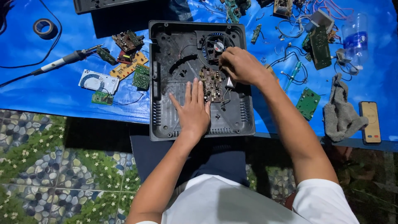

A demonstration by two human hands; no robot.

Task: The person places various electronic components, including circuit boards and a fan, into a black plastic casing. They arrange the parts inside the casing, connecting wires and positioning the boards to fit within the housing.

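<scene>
Landmark: the black plastic housing [166, 83], an open shallow tray, is laid on the blue sheet [54, 91]; every place below is given from it.
Left hand [192, 110]: pressed flat inside the housing, at its near middle, fingers spread and open; nothing is gripped, the shell is only steadied.
Circuit board [212, 85]: seated in the housing's centre, just beyond the left fingertips, which touch or nearly touch its near-left edge.
Right hand [241, 65]: curled shut over the housing's far right, between board and fan; whether something small is pinched there cannot be told, as the fingertips are hidden.
Fan [215, 45]: mounted in the housing's far middle, just left of the right hand.
Housing contents: board, fan, thin wires and a small pale part at the board's right edge are held in it.
Risk, judged: thin leads could be torn from the board if it is tugged while wired to the fan; the shell could slide if the flat palm is eased.
Left of the housing: loose green and yellow boards [134, 70] are scattered, with a soldering iron [62, 62] beyond them; its tip could scorch the sheet if hot.
Right of the housing: a green-handled screwdriver [293, 74], a green board [307, 103], a grey rag [340, 108] and a phone [370, 122] are laid out.
Far left: a tape roll [44, 28] is seen.
</scene>
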